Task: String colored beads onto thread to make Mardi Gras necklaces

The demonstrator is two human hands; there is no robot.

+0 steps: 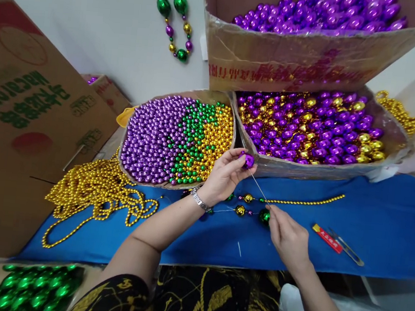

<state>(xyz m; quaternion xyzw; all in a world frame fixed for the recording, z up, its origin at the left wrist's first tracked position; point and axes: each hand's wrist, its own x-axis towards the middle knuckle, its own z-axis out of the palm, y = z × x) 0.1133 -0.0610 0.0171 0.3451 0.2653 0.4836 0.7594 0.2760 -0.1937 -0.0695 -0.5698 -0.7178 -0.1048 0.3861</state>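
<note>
My left hand [224, 174], with a silver band at the wrist, pinches a shiny purple bead [248, 161] above the front rim of the boxes. A thin needle-like rod [259, 187] runs from that bead down to the closed fingers of my right hand [290, 234]. Whether its tip sits inside the bead's hole, I cannot tell. Beneath my hands lies a partly strung bead strand, with a gold bead [240, 210] on white string and a large green bead [264, 216] beside my right fingers. Behind it a fine gold bead chain [305, 202] stretches rightward.
A box of small purple, green and gold beads [150, 140] stands beside a box of larger purple and gold ones [298, 130]. Gold chains [94, 188] pile at left. A red-yellow packet [327, 238] and metal snips [348, 250] lie right on the blue cloth [199, 242].
</note>
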